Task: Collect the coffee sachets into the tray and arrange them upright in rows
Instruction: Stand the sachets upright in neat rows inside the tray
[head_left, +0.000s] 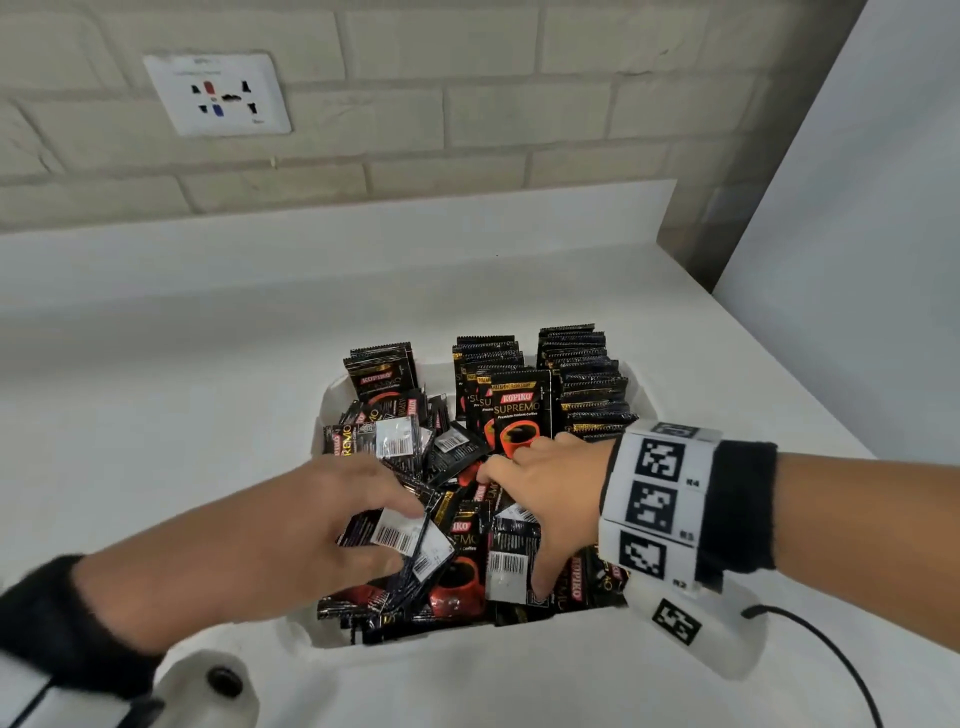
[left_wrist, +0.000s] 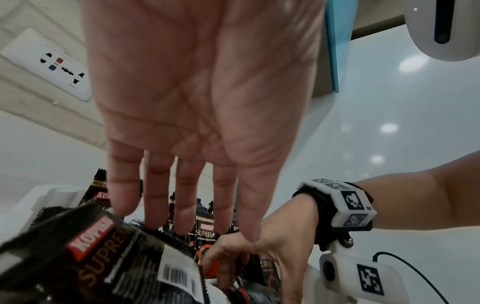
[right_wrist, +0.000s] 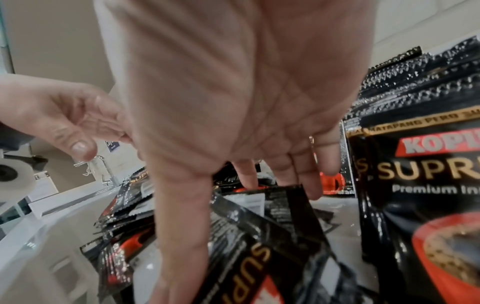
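Faucet (right_wrist: 103, 170) — right wrist cam only

black-and-red sachets (head_left: 521, 410), white tray (head_left: 324, 410)

Pale brick wall (head_left: 467, 119); white socket plate (head_left: 217, 93); white countertop (head_left: 156, 364).

— What carries it all?
— A white surface (head_left: 182, 395), running back to a raised white lip under a brick wall.
— And what lies directly on it?
— A white tray (head_left: 332, 397), standing near the front edge and toward the right side. A thin black cable (head_left: 836, 654) trails over the near right corner.
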